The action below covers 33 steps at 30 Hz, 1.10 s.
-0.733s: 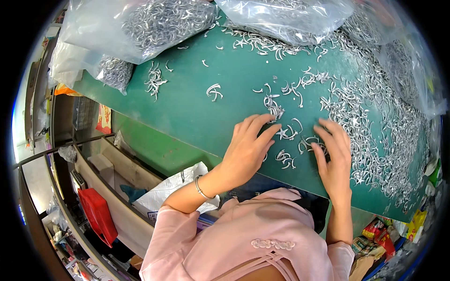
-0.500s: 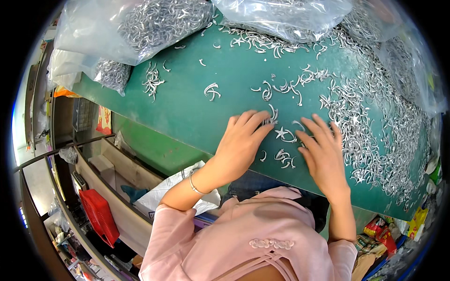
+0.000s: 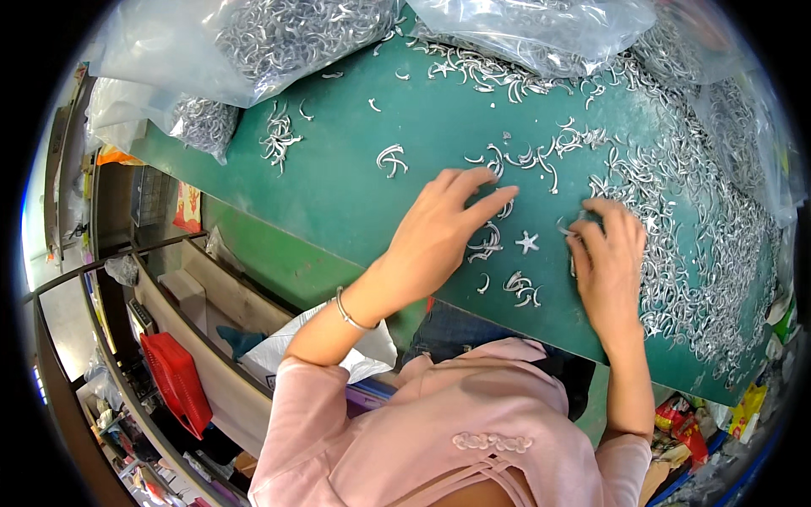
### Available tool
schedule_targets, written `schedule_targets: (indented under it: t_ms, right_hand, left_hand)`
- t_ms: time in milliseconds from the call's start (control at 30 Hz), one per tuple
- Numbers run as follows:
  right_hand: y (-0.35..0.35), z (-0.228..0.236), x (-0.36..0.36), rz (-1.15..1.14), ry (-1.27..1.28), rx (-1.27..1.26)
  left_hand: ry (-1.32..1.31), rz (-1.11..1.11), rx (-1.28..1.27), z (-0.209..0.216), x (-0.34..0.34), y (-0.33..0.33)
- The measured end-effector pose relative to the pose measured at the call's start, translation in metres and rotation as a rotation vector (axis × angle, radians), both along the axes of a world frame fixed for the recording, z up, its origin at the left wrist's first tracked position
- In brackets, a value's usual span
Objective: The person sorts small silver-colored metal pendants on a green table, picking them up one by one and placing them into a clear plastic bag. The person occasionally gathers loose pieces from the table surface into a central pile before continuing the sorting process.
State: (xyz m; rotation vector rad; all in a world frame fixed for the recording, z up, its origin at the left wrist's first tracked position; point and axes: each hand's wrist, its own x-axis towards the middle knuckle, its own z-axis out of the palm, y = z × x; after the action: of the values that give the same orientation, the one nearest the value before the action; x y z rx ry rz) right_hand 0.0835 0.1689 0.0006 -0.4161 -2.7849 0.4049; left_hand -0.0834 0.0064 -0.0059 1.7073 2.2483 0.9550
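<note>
My left hand [image 3: 443,230] hovers over the green table [image 3: 338,198], thumb and index finger apart, holding nothing I can see. Beside its fingers lie several small silver curved metal pieces [image 3: 486,247]. My right hand [image 3: 610,266] is at the left edge of a wide heap of the same pieces [image 3: 684,228]. Its fingers are bent, with a blurred silver curved piece [image 3: 569,226] at their tips. Between the hands rests a small silver star [image 3: 527,242]. A small cluster of curved pieces [image 3: 524,288] sits nearer to me.
Clear plastic bags full of metal pieces [image 3: 300,42] line the far side, with a smaller bag [image 3: 203,122] at far left. Loose groups of pieces [image 3: 279,137] lie farther left. Left of the table are a red basket [image 3: 176,380] and drawers [image 3: 220,372]. Colourful packets [image 3: 684,427] are at lower right.
My right hand has drawn rightward toward the heap, with a curved piece at its fingertips. The left hand has moved slightly right and up. The star now lies apart from the curved pieces.
</note>
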Motion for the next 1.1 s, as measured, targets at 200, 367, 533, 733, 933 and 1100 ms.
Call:
schedule_targets:
  t_ms: [200,367,533,733,933,1100]
  right_hand:
    - [-0.015,-0.004,-0.041,0.11,0.068,-0.149]
    - [-0.015,-0.012,-0.055,0.112,0.079,-0.117]
    - [-0.003,0.001,-0.024,0.059,0.023,-0.079]
    - [-0.029,0.006,0.025,0.156,-0.131,-0.138]
    - [-0.029,0.015,0.018,0.124,-0.011,-0.273]
    - [-0.031,0.0,-0.031,0.187,0.109,-0.285]
  left_hand:
    - [0.027,-0.032,-0.005,-0.012,-0.011,0.009]
    - [0.044,0.078,-0.001,-0.013,-0.012,-0.002]
    - [-0.075,0.128,0.03,0.001,0.007,-0.013]
    - [-0.083,0.049,-0.022,-0.007,0.014,-0.02]
    - [-0.105,0.155,0.037,-0.001,0.018,-0.027]
    - [-0.118,0.172,-0.008,-0.005,0.021,-0.027]
